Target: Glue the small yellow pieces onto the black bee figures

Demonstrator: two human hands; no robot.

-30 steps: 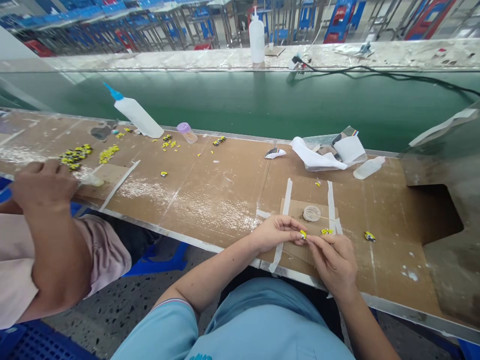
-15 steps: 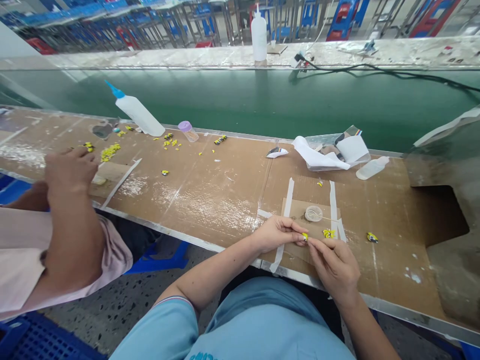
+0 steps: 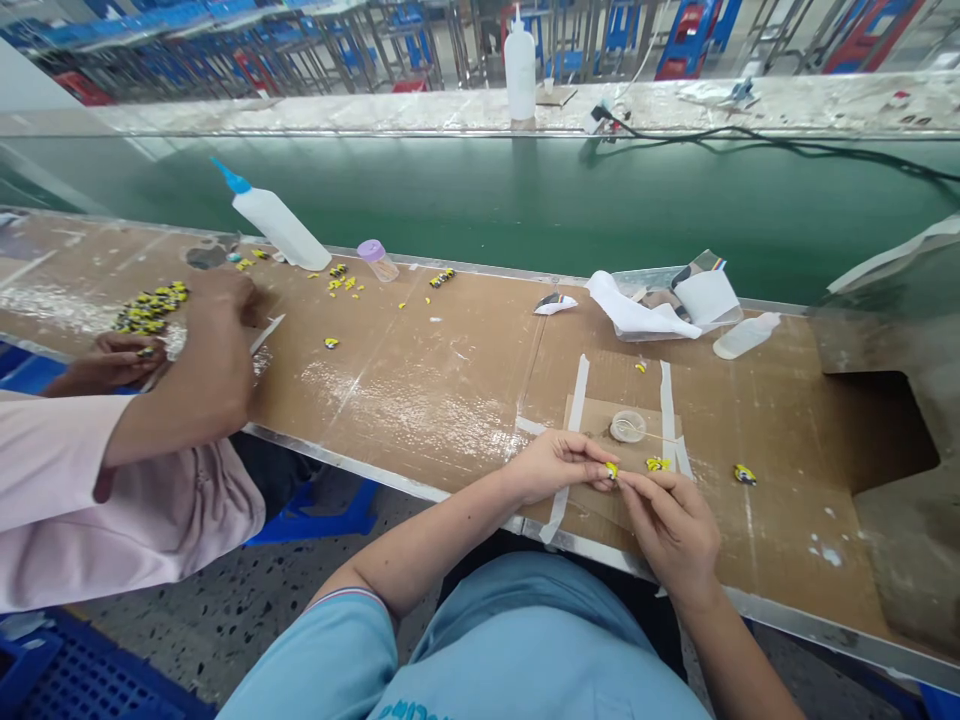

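We are bringing our left hand (image 3: pixel 559 467) and right hand (image 3: pixel 670 527) together at the fingertips, pinching a tiny yellow-and-black piece (image 3: pixel 612 470) between them. Just beyond the grip, a small heap of yellow pieces (image 3: pixel 658 464) is lying on a taped brown cardboard sheet (image 3: pixel 592 410), beside a round clear plastic dish (image 3: pixel 628 427). Right of the grip, a single yellow-and-black bead (image 3: pixel 744 475) is resting on the long brown workbench (image 3: pixel 420 400).

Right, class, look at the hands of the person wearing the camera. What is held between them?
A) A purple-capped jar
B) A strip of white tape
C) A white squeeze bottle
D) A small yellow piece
D: the small yellow piece sits where the fingertips of the left hand and right hand meet.
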